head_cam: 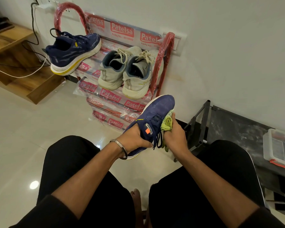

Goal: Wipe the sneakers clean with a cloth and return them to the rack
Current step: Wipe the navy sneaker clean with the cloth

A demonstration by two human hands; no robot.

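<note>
Head view shows wiping underway: left hand (pixel 135 139) grips the blue sneaker (pixel 155 117) above the knees, right hand (pixel 174 137) clutches the cloth (pixel 167 122) against its side; next, probably more rubbing before racking.

Soft indoor light; glare spot on floor (pixel 34 184); edges warped.
</note>
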